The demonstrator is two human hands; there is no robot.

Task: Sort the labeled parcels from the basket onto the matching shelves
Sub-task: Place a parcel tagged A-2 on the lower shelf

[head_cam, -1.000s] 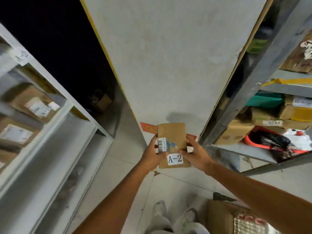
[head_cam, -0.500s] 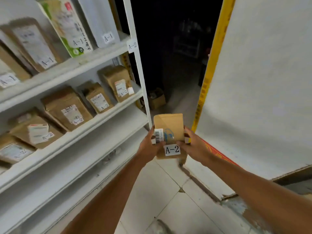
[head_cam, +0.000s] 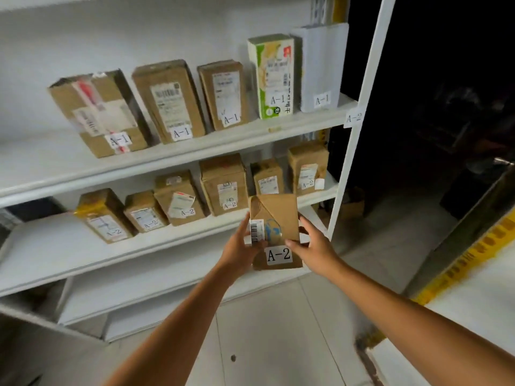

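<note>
Between both hands (head_cam: 242, 246), brown A-2 parcel (head_cam: 276, 218)

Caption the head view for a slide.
Left hand and right hand hold an A-2 parcel before the A-2 shelf.

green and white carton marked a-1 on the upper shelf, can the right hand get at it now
Probably not yet: the right hand grips the brown paper A-2 parcel with the left hand. The green and white carton stands unblocked.
</note>
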